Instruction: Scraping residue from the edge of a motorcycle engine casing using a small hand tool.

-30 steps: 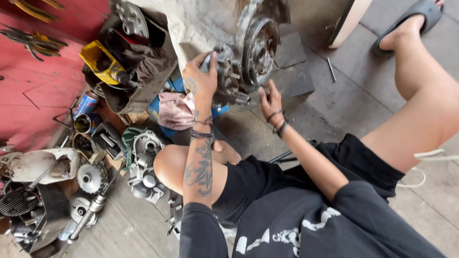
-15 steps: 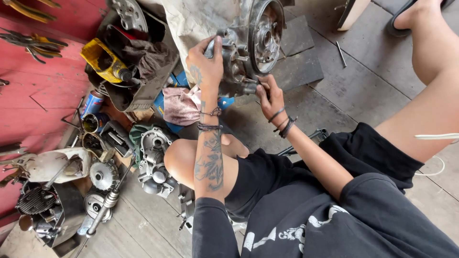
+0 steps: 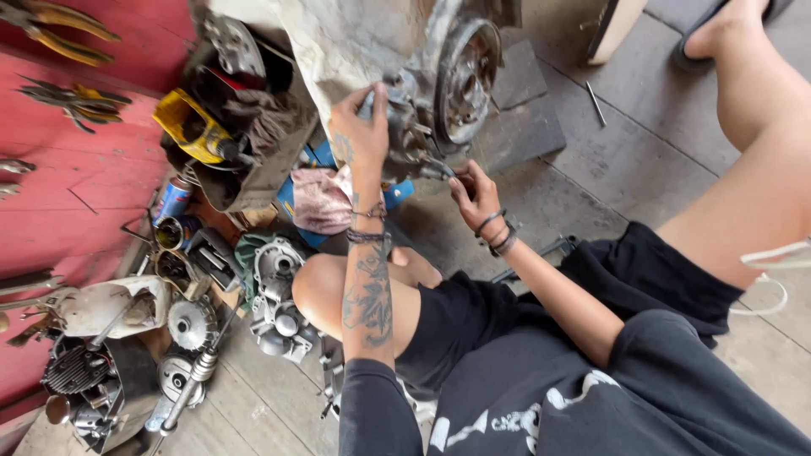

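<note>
Both hands work on a grimy grey metal engine casing (image 3: 422, 110) that stands on the concrete floor (image 3: 591, 160) at the far middle of the scene, its round ribbed drum (image 3: 463, 80) facing right. The left hand (image 3: 361, 127) is closed around a knob-like part at the casing's left face, gripping it firmly. The right hand (image 3: 475, 196) is pinched shut on a small metal fitting (image 3: 435, 169) sticking out at the casing's near lower edge; what kind of fitting it is cannot be told. This looks like a fastening or loosening step, one hand bracing the casing as the other turns the fitting. A next move would call for a steady brace and a fine twist of the fingertips.

Just left of the casing lies a pink crumpled rag (image 3: 319, 198) on a blue sheet (image 3: 296, 181). Farther left sit a yellow plastic container (image 3: 190, 127), a blue spray can (image 3: 173, 198) and a heap of grey engine parts (image 3: 274, 295), with pliers (image 3: 72, 101) on the red surface (image 3: 76, 194) beyond.
</note>
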